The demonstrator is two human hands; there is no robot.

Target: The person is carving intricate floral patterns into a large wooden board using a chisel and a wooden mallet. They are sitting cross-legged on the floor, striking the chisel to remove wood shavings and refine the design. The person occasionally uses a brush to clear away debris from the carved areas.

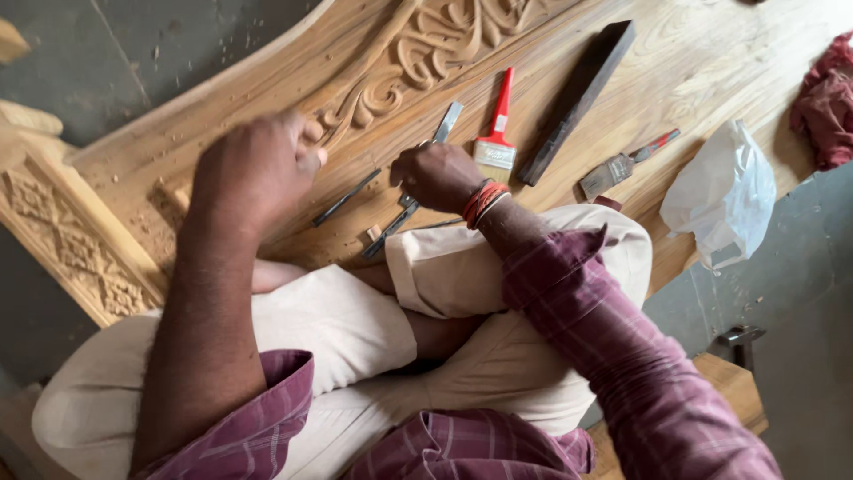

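My left hand [258,169] is a blurred, closed fist resting on the carved wooden panel [418,44], next to its floral relief; I see nothing in it. My right hand [440,176], with red thread around the wrist, curls over a flat metal chisel [449,120] whose blade sticks out beyond the knuckles. Two more thin chisels lie near it: one [346,197] between my hands and one [388,233] just under the right hand. A red-handled paintbrush [498,133] lies right beside the right hand.
A long dark bar [577,98] and a second small brush [626,164] lie on the plank to the right. Further right are a white plastic bag [724,191] and a red cloth [826,102]. A hammer [737,338] stands low right. My crossed legs rest on the panel.
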